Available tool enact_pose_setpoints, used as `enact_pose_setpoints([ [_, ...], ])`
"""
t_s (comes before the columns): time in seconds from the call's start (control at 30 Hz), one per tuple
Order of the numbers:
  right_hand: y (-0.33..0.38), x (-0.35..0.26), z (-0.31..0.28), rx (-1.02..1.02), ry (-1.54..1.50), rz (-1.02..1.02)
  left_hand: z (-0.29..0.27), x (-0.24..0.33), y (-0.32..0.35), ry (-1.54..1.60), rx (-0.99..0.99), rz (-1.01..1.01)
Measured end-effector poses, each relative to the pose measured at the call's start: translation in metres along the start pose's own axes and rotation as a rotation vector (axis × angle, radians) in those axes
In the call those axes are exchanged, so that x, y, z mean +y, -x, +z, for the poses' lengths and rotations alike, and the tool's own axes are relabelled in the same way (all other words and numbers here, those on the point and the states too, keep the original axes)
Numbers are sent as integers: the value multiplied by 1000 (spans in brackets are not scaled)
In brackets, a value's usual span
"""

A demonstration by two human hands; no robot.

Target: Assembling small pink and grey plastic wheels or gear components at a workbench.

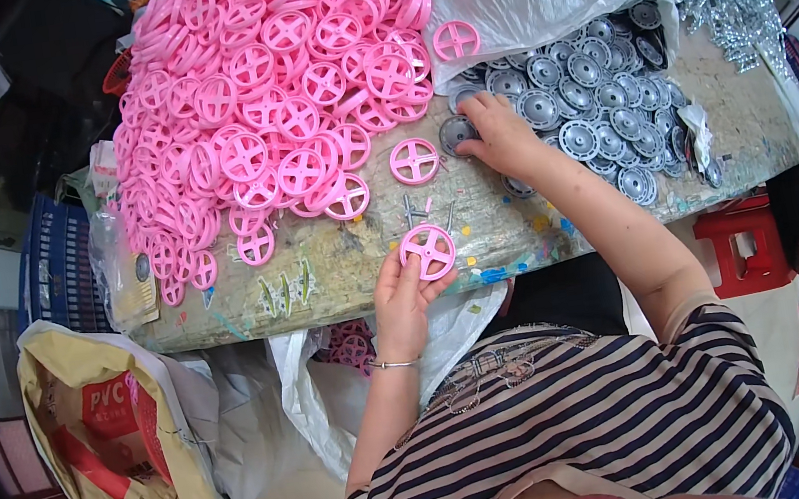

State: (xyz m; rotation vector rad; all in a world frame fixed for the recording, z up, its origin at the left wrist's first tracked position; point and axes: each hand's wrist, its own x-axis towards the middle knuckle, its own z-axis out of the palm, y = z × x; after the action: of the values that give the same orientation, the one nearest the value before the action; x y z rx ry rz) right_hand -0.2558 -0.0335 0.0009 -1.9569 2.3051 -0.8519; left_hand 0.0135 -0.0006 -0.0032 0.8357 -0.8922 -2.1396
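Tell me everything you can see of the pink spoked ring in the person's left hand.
The bright pink, round, plastic-looking spoked ring has a circular rim and four spokes meeting at the centre in a cross, with open gaps between them. No damage shows at this size. The person's bare left hand grips its lower left part, the thumb over the face. Its face is turned up toward the camera, near the close edge of the worn, paint-specked tabletop; whether it touches that surface cannot be told.
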Motion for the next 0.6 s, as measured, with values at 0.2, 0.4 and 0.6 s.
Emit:
enact_pose_setpoints([
  [0.2, 6, -46, -35, -157, -688, 313, -3, 0, -2, -9, 22, 9],
  [0.4, 59, -75, -51, -242, -895, 229, 14, 10, -3, 70, -10, 62],
  [0.6, 73, -81, -68, -217, -1095, 417, 12, 10, 4, 128, -10, 69],
])
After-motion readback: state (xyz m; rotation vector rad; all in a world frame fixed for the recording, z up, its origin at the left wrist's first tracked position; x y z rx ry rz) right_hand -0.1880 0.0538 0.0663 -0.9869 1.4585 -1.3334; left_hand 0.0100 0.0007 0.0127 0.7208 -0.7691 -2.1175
